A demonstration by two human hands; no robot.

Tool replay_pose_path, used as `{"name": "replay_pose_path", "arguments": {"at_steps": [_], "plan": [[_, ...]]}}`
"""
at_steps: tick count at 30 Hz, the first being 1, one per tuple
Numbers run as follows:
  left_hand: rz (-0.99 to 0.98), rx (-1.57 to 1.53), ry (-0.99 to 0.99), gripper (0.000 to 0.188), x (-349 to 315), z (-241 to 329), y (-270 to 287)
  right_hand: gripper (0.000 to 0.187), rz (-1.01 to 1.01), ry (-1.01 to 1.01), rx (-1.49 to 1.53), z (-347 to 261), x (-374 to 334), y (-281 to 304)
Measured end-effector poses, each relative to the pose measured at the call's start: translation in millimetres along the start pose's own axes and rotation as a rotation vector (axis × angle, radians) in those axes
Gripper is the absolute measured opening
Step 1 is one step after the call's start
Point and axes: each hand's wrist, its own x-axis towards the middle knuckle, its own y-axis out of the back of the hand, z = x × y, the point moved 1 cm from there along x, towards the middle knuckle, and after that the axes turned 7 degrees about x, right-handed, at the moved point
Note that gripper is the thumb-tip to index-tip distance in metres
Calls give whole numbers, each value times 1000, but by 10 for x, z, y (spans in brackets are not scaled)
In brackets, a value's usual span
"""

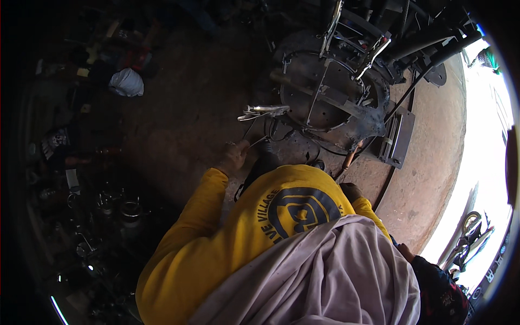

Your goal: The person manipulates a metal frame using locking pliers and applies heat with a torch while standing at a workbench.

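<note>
My left hand (234, 158), at the end of a yellow sleeve, is closed with a thin metal rod (258, 142) sticking out of it toward the workpiece. My right hand (352, 191) shows dark beside my torso, its fingers too shaded to make out. Just ahead of it, a tool with an orange-brown handle (349, 159) leans at the near edge of a round, dark metal frame (382, 130). Locking pliers (264, 111) grip the frame's left side. Two more locking clamps, one at the back (331, 30) and another at the right (374, 58), are attached to it.
Dark metal bars (428, 46) crowd the back right. A flat steel plate (403, 138) lies right of the frame. Dim clutter and a white bag (127, 82) line the left. Another person's dark sleeve (439, 281) is at lower right; a motorcycle (471, 235) stands outside.
</note>
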Motion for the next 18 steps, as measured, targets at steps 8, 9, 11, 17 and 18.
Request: {"name": "replay_pose_path", "arguments": {"at_steps": [8,9,11,17,18], "plan": [[64,-224,337,17,117,-917,-120,34,192,-165,195,-354,23,-434],[53,-220,323,17,229,-1021,-95,36,247,-210,197,-520,-26,-548],[-47,12,231,15,526,-1165,-62,37,301,-232,209,-601,27,-749],[-690,798,-413,24,822,-2819,-979,40,446,-194,352,-912,115,-1416],[-786,852,-433,26,828,-3097,-1099,38,457,-259,280,-1264,69,-1541]]}}
